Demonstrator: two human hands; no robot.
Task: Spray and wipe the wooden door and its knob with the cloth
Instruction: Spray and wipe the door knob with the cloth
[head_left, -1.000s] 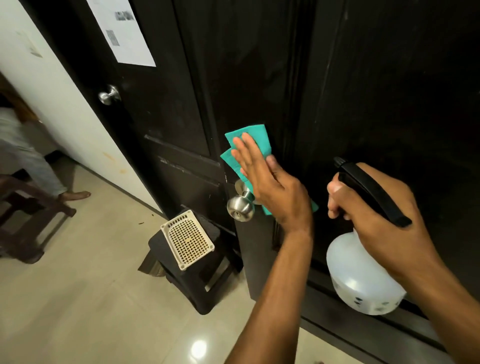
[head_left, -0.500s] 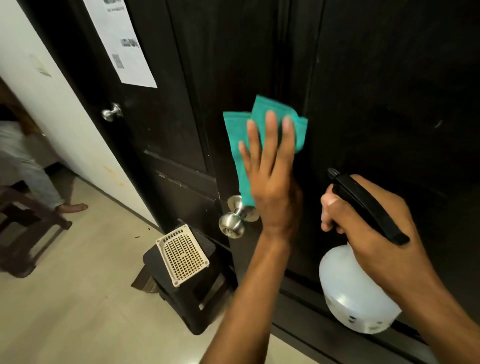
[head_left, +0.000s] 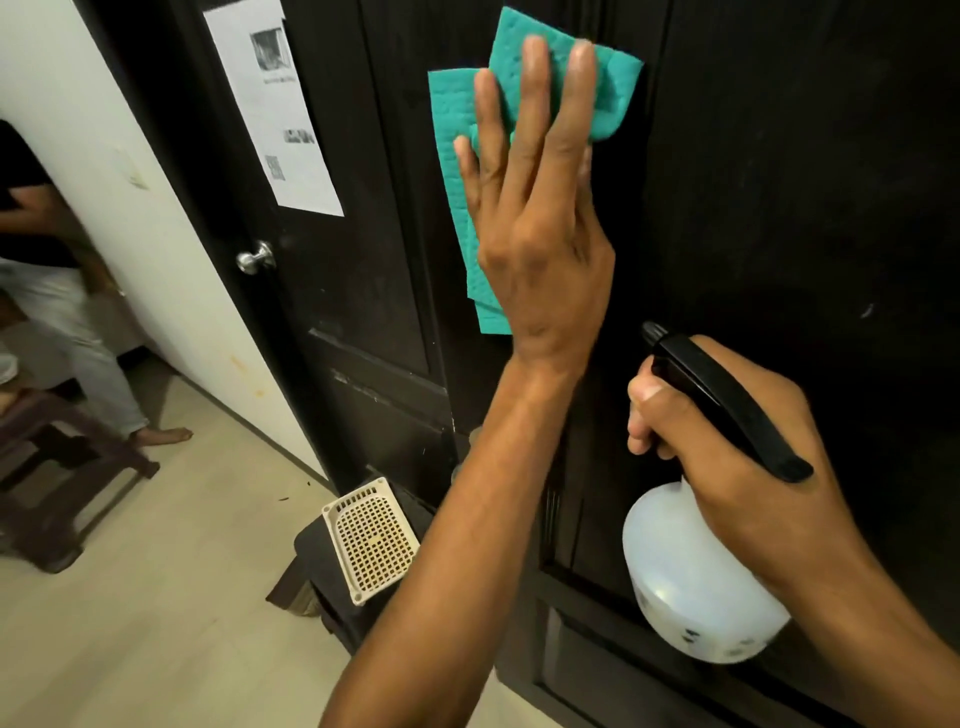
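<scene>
Pressing teal cloth (head_left: 467, 171) flat on wooden door (head_left: 779, 182) with straight-fingered left hand (head_left: 540, 234); right hand (head_left: 727, 441), lower right, gripping spray bottle (head_left: 691, 582). Knob hiding below, behind left forearm.

dim indoor light, warm cast; dark door (head_left: 779, 208) eats most detail, right side almost pure black. floor (head_left: 156, 597) and white wall (head_left: 104, 130) at left are the brightest areas, no hard glare. soft highlights on the spray bottle (head_left: 691, 587) and the far knob (head_left: 254, 258). wide-angle distortion: door edges and wall lean and bow toward the frame edges. left hand (head_left: 540, 228) fingertips and cloth (head_left: 467, 156) slightly motion-blurred; paper notice (head_left: 280, 114) print unreadable, person at left edge soft
</scene>
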